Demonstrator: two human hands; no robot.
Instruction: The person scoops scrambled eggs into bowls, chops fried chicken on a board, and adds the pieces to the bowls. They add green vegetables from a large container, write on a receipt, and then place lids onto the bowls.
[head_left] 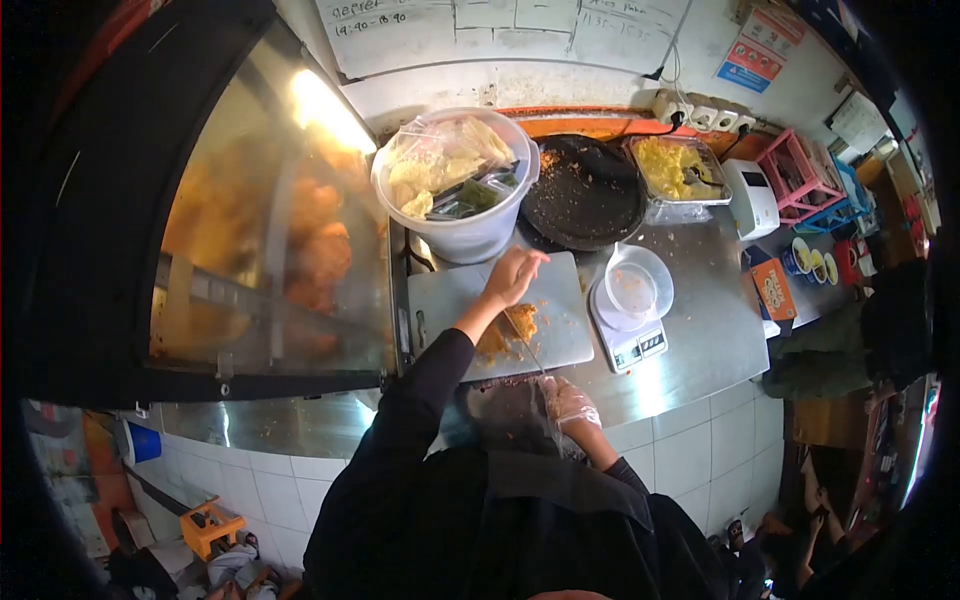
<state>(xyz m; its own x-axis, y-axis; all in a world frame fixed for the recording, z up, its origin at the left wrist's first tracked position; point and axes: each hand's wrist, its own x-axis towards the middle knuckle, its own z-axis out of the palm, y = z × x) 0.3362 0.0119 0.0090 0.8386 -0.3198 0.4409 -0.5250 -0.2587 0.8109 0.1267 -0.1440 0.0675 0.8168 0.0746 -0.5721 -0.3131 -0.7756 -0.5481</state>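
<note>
A grey-white cutting board (560, 290) lies on the steel counter, with a piece of golden fried food (522, 320) and scattered crumbs on it. My left hand (515, 277), bare, is raised over the board's upper part; a finger points right, the others partly curl, and I see nothing in it. My right hand (572, 402), in a clear plastic glove, is closed around the handle of a knife (528, 348) at the board's near edge. The narrow blade slants up and left beside the fried piece. My right fingers partly hide the handle.
A white bucket (470, 235) with bagged contents and a black pan (585, 190) with crumbs stand behind the board. Right of it, a clear jug (640, 285) sits on a kitchen scale (637, 345). A glass-fronted food warmer (270, 250) rises left. A tray (725, 197) holds yellow food.
</note>
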